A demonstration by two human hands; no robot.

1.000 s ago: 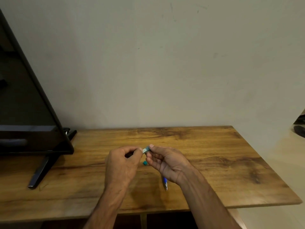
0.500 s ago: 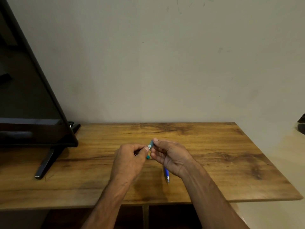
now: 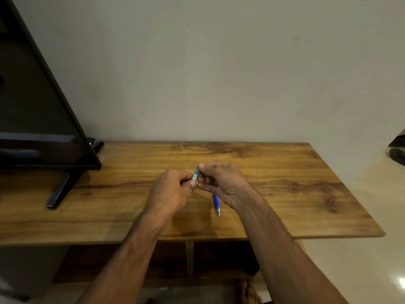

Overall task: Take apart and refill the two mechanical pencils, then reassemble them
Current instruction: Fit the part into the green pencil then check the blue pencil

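Observation:
Both hands meet above the middle of the wooden table [image 3: 285, 194]. My left hand [image 3: 173, 194] and my right hand [image 3: 223, 183] pinch a small teal-and-silver piece [image 3: 195, 174], apparently a lead case or a pencil part, between their fingertips. It stands nearly upright. I cannot tell what else my left fist encloses. A blue mechanical pencil [image 3: 217, 204] lies on the table under my right wrist, tip pointing toward me, its upper half hidden by the hand.
A black TV screen [image 3: 32, 110] on a slanted stand foot [image 3: 59, 191] occupies the table's left end. The table backs onto a plain wall. A dark object [image 3: 397, 155] lies on the floor at the far right. A bare foot [image 3: 249, 292] shows below the table edge.
The teal piece has tilted from lying sideways to nearly upright between the fingertips. A small teal bit seen on the table below the hands is now hidden. The camera shifted slightly.

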